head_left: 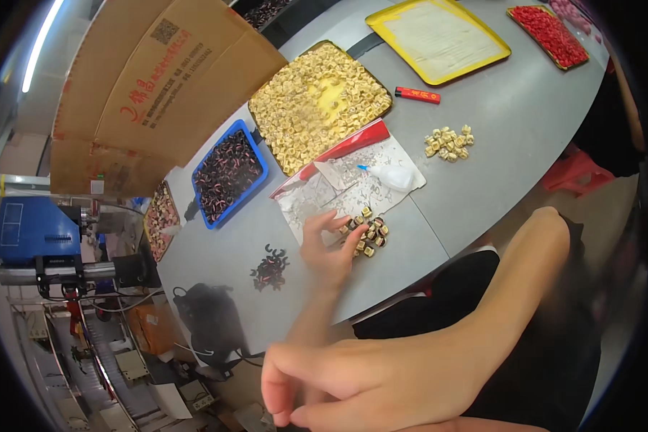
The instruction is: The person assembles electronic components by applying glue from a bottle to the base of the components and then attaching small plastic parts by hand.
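Observation:
My left hand (324, 248) reaches onto the grey table (497, 115), fingers spread, fingertips and thumb touching a small heap of gold-and-black parts (371, 234). The heap lies at the near edge of a clear plastic sheet (353, 189) that also carries a white squeeze bottle (392, 175). A little pile of black-and-red rings (268, 270) sits just left of that hand. My right hand (338, 381) hovers low in front of me, off the table, fingers curled toward the thumb. Whether it holds anything is not visible.
Behind the sheet stand a blue tray of dark rings (263, 169), a gold tray of beige pieces (253, 109), a yellow tray (381, 29) and a red-filled tray (551, 32). A red stick (417, 95), loose beige pieces (448, 142), a cardboard box (151, 79) and a blue machine (32, 230) surround them.

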Action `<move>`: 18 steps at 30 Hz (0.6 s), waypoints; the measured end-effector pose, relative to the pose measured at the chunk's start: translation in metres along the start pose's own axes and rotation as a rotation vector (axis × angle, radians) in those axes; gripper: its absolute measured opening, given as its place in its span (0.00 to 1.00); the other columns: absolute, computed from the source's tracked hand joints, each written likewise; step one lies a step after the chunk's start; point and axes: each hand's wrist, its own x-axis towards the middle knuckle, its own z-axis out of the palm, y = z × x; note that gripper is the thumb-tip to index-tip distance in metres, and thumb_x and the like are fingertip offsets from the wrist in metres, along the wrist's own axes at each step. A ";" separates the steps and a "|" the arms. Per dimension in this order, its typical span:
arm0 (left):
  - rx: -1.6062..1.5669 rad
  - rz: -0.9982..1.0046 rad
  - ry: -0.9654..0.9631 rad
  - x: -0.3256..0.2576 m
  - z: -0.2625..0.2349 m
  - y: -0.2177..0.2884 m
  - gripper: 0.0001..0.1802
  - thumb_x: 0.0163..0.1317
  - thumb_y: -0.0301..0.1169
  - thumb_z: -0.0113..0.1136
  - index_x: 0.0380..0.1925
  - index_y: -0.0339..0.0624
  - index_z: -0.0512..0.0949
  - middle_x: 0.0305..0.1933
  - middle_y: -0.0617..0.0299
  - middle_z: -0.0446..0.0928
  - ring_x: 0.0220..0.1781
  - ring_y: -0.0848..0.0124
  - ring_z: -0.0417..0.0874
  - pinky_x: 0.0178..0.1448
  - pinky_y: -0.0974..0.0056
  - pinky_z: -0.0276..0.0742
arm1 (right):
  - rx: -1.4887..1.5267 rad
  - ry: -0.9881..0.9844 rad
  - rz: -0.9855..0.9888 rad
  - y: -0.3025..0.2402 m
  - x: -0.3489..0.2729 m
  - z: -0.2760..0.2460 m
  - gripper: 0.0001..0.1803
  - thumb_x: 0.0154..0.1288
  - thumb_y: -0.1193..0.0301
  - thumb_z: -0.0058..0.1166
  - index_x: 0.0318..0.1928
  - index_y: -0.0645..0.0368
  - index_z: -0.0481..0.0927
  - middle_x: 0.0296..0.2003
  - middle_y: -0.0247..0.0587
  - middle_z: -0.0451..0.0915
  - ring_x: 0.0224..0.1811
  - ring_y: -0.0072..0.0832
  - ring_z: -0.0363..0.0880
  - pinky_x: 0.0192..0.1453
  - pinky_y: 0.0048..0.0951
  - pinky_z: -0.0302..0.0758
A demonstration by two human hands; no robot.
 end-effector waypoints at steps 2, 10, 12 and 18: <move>0.029 0.040 -0.009 0.003 0.001 -0.002 0.29 0.41 0.26 0.77 0.44 0.41 0.72 0.31 0.58 0.80 0.33 0.70 0.79 0.44 0.66 0.73 | -0.289 0.072 -0.324 0.017 -0.002 -0.010 0.07 0.64 0.76 0.42 0.42 0.63 0.67 0.34 0.41 0.72 0.35 0.28 0.72 0.40 0.30 0.69; -0.006 0.099 0.046 0.005 -0.001 0.003 0.29 0.37 0.22 0.78 0.41 0.40 0.73 0.30 0.60 0.79 0.31 0.71 0.76 0.38 0.69 0.72 | -1.405 0.433 -0.785 0.021 0.000 -0.009 0.10 0.55 0.74 0.53 0.39 0.57 0.70 0.32 0.38 0.68 0.33 0.27 0.71 0.35 0.25 0.68; -0.044 0.068 0.059 0.005 0.006 0.000 0.30 0.36 0.22 0.78 0.42 0.40 0.73 0.30 0.60 0.79 0.31 0.72 0.76 0.38 0.69 0.72 | -1.679 0.677 -0.953 0.047 0.004 -0.022 0.10 0.44 0.66 0.55 0.29 0.53 0.74 0.29 0.33 0.71 0.27 0.22 0.69 0.29 0.21 0.66; -0.026 0.065 0.056 0.006 -0.002 -0.004 0.28 0.37 0.24 0.78 0.41 0.40 0.74 0.30 0.60 0.80 0.30 0.73 0.75 0.38 0.70 0.71 | -1.950 0.789 -0.392 0.056 -0.042 -0.152 0.10 0.48 0.79 0.57 0.33 0.63 0.73 0.33 0.41 0.73 0.36 0.36 0.74 0.35 0.32 0.73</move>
